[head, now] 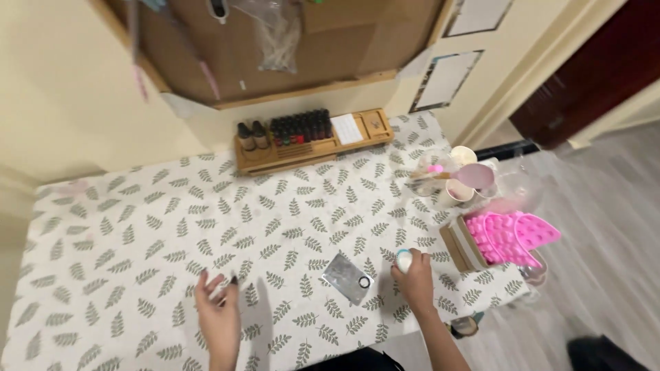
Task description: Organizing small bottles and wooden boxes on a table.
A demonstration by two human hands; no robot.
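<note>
Near the tabletop's (103, 227) front edge, the right hand (414, 280) clenches a small white round-capped bottle (403, 260) just right of the flat silvery rectangular plate (348, 277), left hand (218, 310) loosely spread farther off.

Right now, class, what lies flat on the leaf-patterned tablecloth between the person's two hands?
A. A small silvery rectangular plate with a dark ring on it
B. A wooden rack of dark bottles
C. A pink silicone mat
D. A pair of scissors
A: the small silvery rectangular plate lies on the leaf-patterned tablecloth between the left hand and the right hand, which holds a small white-capped bottle.
</note>
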